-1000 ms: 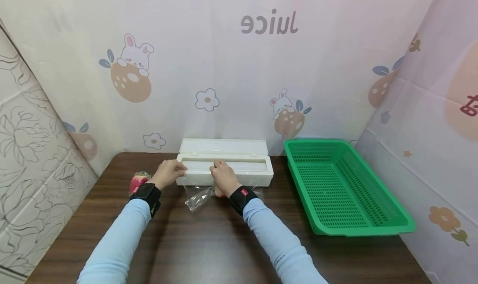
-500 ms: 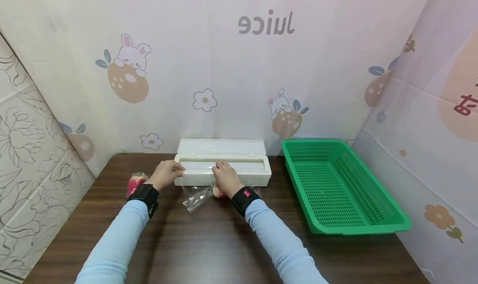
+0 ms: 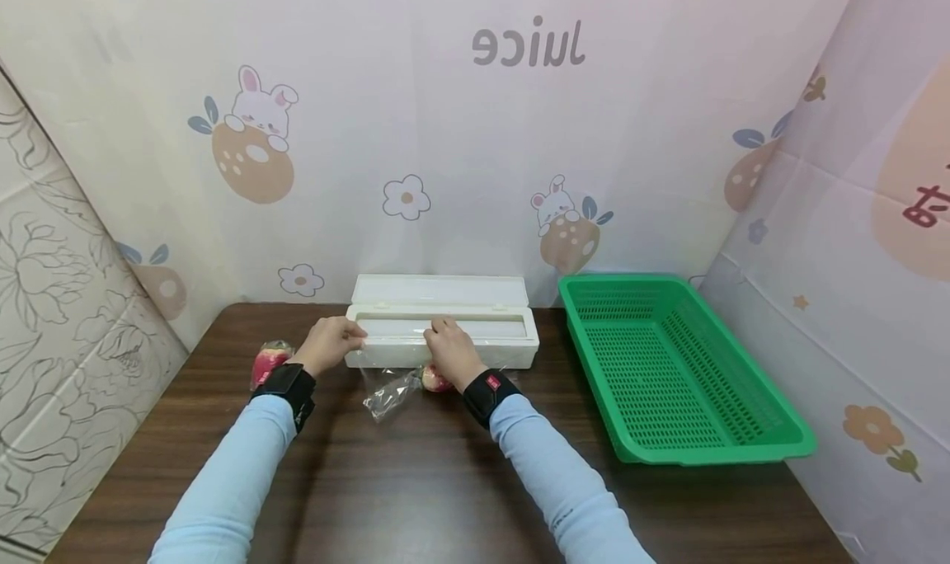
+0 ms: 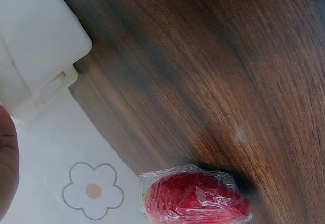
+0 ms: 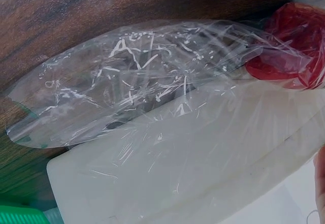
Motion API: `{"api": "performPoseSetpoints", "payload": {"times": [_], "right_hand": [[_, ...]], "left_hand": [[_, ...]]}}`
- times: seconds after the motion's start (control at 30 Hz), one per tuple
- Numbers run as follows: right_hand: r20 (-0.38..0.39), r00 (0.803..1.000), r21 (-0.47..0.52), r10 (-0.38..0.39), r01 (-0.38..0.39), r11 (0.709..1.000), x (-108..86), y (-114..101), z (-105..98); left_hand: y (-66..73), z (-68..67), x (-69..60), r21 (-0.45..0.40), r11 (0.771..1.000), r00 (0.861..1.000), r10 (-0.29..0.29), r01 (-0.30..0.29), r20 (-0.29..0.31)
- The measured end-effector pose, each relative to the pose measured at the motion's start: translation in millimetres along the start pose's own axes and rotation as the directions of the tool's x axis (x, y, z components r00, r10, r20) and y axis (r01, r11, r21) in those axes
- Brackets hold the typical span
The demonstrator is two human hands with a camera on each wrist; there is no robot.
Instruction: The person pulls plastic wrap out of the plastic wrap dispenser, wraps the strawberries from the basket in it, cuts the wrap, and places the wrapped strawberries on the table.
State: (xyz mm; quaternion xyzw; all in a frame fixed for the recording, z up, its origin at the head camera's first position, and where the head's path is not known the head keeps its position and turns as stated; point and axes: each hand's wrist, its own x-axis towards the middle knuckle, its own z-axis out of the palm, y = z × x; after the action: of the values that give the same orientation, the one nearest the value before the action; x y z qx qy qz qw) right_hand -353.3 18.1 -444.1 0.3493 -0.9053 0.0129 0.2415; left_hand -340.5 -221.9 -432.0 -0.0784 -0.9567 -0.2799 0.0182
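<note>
A white cling film dispenser [image 3: 512, 354] stands against the back wall, its lid raised. Clear cling film [image 3: 392, 395] hangs over its front and lies crumpled on the table. Partly under my right hand [image 3: 456, 356], a red, apple-like fruit [image 3: 435, 379] sits in this film, also seen in the right wrist view as a film-covered red fruit [image 5: 294, 46]. My right fingers curl at the dispenser's front top edge; the small part they pinch is hidden. With thumb and fingers, my left hand [image 3: 328, 347] holds the dispenser's left front corner, where film lies.
Left of the dispenser lies another red fruit wrapped in film [image 3: 270, 365], close to my left wrist. A green plastic basket [image 3: 723, 457] stands on the right. Everything rests on a dark wooden table [image 3: 386, 498], with a printed cloth wall [image 3: 460, 135] behind.
My right hand has slid slightly to the right along the dispenser's front edge, showing more of the red fruit. The left hand stays at the corner.
</note>
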Motion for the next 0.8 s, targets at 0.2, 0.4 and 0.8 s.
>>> {"api": "performPoseSetpoints", "payload": {"times": [0.2, 0.4, 0.8], "right_hand": [[-0.021, 1.000, -0.007, -0.011, 0.011, 1.000, -0.3, 2.2, 0.5], [-0.020, 1.000, -0.006, -0.013, 0.013, 1.000, -0.4, 4.3, 3.0], [0.003, 1.000, 0.010, -0.016, 0.016, 1.000, -0.7, 7.8, -0.7]], "left_hand": [[0.4, -0.6, -0.4, 0.015, 1.000, 1.000, -0.001, 0.001, -0.009], [-0.4, 1.4, 0.0, 0.003, 1.000, 1.000, -0.008, 0.008, -0.012], [-0.8, 1.7, 0.9, -0.004, 1.000, 1.000, -0.013, 0.013, -0.010]]}}
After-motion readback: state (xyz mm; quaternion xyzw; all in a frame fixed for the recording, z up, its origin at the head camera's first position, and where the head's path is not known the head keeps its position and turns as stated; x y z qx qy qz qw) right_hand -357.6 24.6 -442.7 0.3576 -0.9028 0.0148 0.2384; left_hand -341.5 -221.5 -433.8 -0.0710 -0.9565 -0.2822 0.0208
